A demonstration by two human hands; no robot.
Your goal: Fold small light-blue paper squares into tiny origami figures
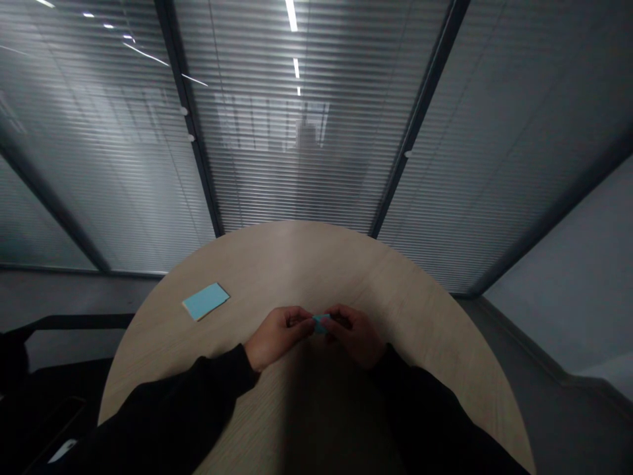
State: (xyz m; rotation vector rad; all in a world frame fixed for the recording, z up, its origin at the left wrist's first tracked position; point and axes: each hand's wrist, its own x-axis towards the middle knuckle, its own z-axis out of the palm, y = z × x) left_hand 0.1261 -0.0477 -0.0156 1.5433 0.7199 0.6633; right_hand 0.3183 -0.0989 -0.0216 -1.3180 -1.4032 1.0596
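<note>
My left hand [277, 335] and my right hand [353, 333] meet over the middle of a round wooden table [306, 270]. Both are closed in a pinch on a small light-blue folded piece of paper [320, 322], which shows only as a sliver between the fingertips. Most of it is hidden by my fingers. Both arms wear black sleeves. A light-blue pad of paper sheets [206, 301] lies flat on the table to the left, well apart from my left hand.
Glass walls with horizontal blinds [306, 132] stand right behind the table's far edge. A dark chair [44, 369] sits at the left, below the table's rim. Grey floor runs along the right side.
</note>
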